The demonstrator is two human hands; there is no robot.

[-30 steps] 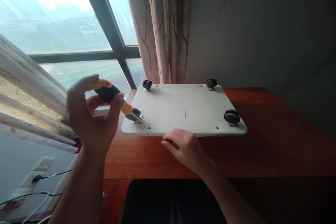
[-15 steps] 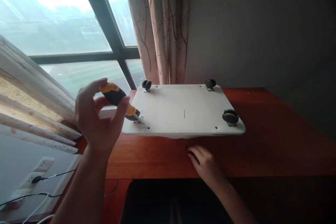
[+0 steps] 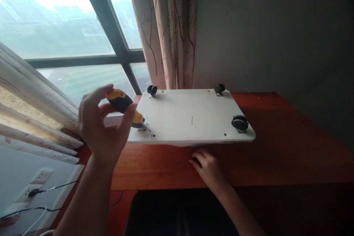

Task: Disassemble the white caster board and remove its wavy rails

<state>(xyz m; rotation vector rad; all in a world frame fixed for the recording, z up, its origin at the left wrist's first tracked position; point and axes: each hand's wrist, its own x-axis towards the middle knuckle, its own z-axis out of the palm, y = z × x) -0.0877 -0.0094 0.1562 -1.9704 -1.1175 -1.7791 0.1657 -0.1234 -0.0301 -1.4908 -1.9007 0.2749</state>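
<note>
My left hand (image 3: 103, 121) is closed around the yellow and black handle of a screwdriver (image 3: 121, 102). Its metal shaft slants down to the front left corner of a white panel (image 3: 177, 112), near a caster's mounting plate and a small hole. That front left caster (image 3: 139, 123) is partly hidden behind the screwdriver. Just in front of the panel's near edge, my right hand (image 3: 208, 166) rests low on the reddish wooden table (image 3: 155, 169). Its fingers are loosely bent, with thumb and forefinger slightly apart, and nothing shows between them.
Black casters stand at the panel's back left (image 3: 152, 90), back right (image 3: 219, 89) and front right (image 3: 240, 122) corners. A curtain (image 3: 173, 29) hangs beside the window behind. At lower left, cables run from a wall socket (image 3: 29, 191).
My right hand has shifted left and slightly closer to the panel's near edge. The left hand keeps hold of the screwdriver at the same corner. The view has shifted slightly.
</note>
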